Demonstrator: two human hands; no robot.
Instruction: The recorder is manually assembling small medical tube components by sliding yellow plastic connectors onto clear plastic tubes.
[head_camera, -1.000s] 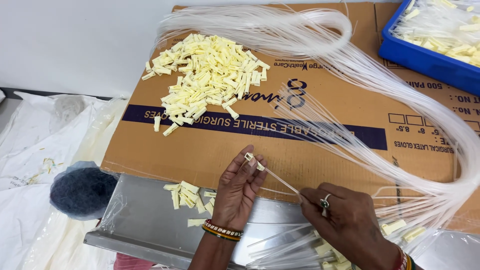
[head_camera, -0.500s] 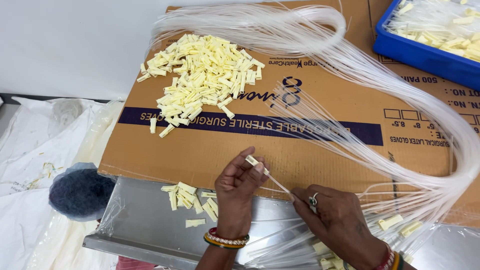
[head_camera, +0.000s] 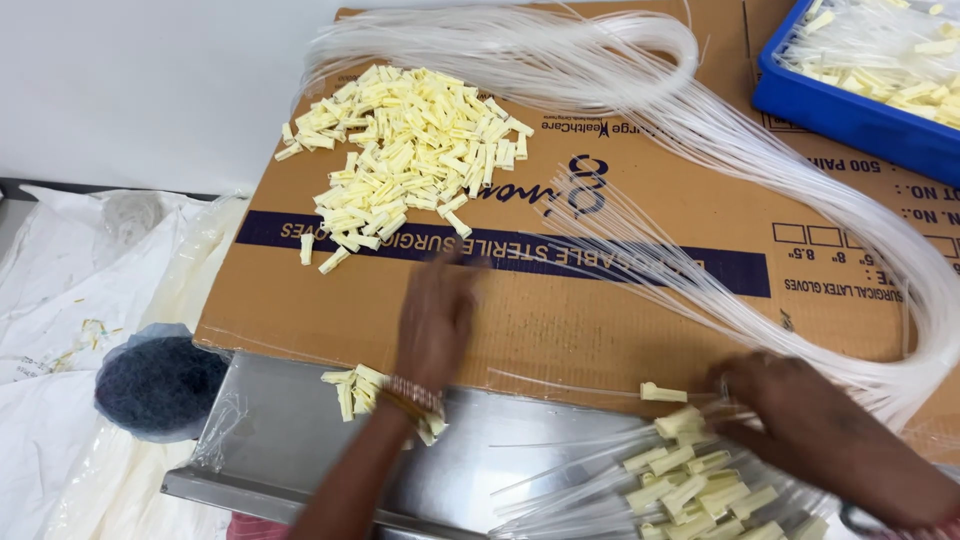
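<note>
My left hand (head_camera: 435, 315) is blurred with motion and stretched forward over the brown cardboard sheet (head_camera: 600, 300), its fingers pointing at the big pile of pale yellow caps (head_camera: 410, 150); I see nothing in it. My right hand (head_camera: 800, 420) lies at the lower right with fingers curled on thin clear tubes (head_camera: 700, 130). A single capped tube end (head_camera: 660, 392) sticks out just left of its fingers. Below that hand lie several tubes with yellow caps fitted (head_camera: 690, 480). A long looped bundle of clear tubes sweeps across the cardboard.
A steel tray (head_camera: 290, 450) sits under my wrists with a small heap of yellow caps (head_camera: 355, 385). A blue crate (head_camera: 850, 110) of capped tubes stands at the far right. A dark blue hair net (head_camera: 160, 385) and white plastic sheeting (head_camera: 60, 300) lie to the left.
My left hand has let go of the cap and tube it was pinching and has moved forward towards the cap pile. My right hand has drawn back to the right with the tube.
</note>
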